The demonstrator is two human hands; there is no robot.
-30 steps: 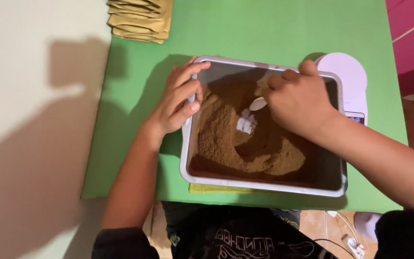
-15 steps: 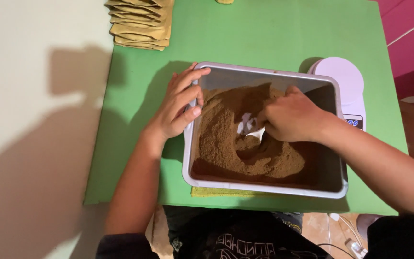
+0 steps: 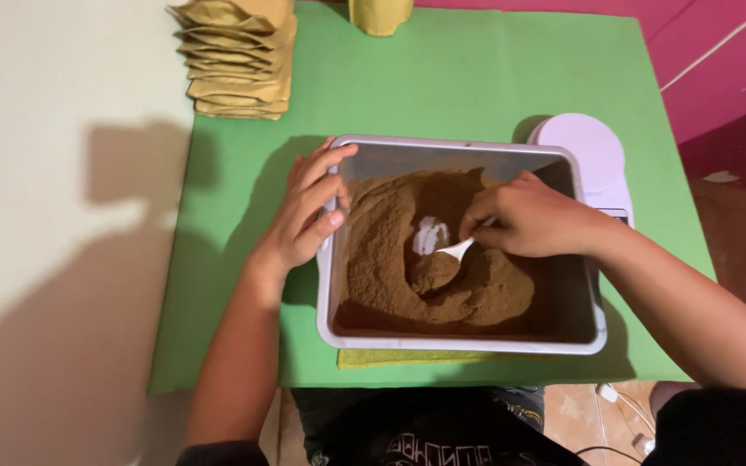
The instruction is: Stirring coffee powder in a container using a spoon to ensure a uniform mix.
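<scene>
The right hand (image 3: pixel 533 220) was down in the tray (image 3: pixel 464 343), its grip closed tight around a small white spoon (image 3: pixel 452 251), whose bowl was sunk into the brown powder (image 3: pixel 390 259). That powder lay heaped toward the tray's left and middle, with a hollow scooped out where the spoon sat and a pale patch showing in the hollow. The left hand (image 3: pixel 308 211) steadied the tray, its grip curled over the left rim, fingers spread and touching the wall. The tray sat on the green tabletop (image 3: pixel 442 78), with a white scale (image 3: pixel 584 151) just behind its right corner. A stack of tan pouches (image 3: pixel 239 60) lay well apart at the far left.
</scene>
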